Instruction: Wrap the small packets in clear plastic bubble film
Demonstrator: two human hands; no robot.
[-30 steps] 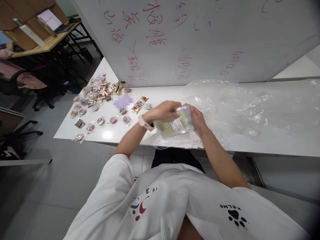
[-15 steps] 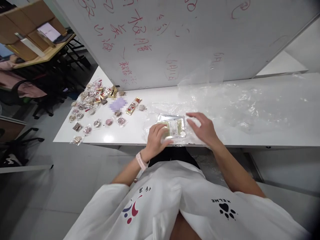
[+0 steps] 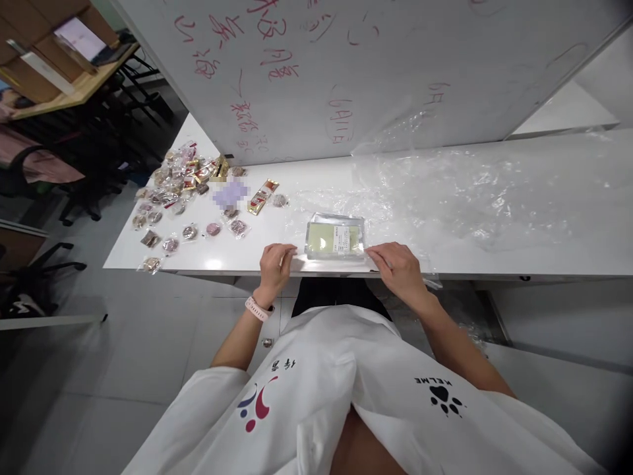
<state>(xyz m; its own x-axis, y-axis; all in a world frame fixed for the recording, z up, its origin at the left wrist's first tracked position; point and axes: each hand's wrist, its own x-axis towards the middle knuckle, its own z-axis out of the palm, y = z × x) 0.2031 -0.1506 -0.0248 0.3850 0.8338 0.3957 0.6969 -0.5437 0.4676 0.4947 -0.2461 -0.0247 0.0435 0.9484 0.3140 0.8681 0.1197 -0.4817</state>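
Observation:
A flat silver pouch (image 3: 322,239) with a green front and a white label lies near the table's front edge. A second silver edge shows just behind it. Clear plastic film (image 3: 475,198) is under the pouch and spreads far to the right. To the left of the pouch, my left hand (image 3: 275,269) has thumb and fingers pinched together at the film's front edge. My right hand (image 3: 399,269) pinches the film at the pouch's right side, close to its corner. Neither hand appears to grip the pouch itself.
Several small wrapped snacks (image 3: 171,245) lie scattered on the table's left end, heaped toward the back. A long gold and red packet (image 3: 262,196) is left of the film. A whiteboard (image 3: 395,79) with red writing stands along the back of the white table (image 3: 237,260).
My left hand has come off the pouch and moved left to the film's edge. My right hand has moved down toward the front edge, its fingers now closed together.

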